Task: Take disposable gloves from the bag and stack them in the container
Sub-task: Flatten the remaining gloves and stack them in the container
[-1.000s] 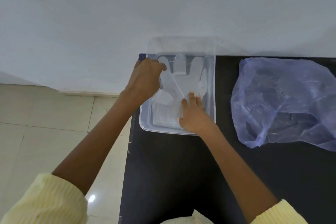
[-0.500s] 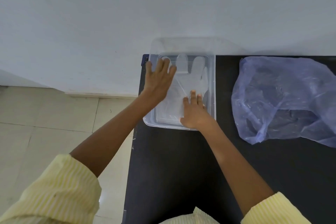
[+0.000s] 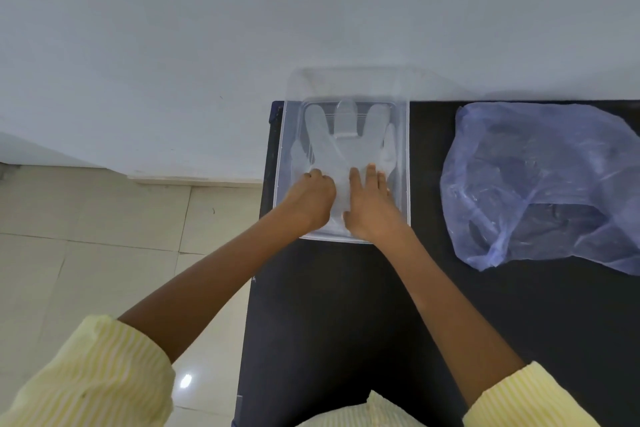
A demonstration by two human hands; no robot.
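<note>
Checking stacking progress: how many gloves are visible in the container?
1 clear glove can be told apart, flat in the container, under both hands. Edges at its sides suggest more beneath; the count is uncertain.

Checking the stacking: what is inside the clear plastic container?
Clear disposable gloves lie flat in the clear plastic container, fingers toward the wall. Both hands, left hand and right hand, cover their cuffs; their count is unclear.

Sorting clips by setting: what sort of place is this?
Likely a plain indoor room, not a workshop: a black table against a bare white wall, over pale floor tiles.
</note>
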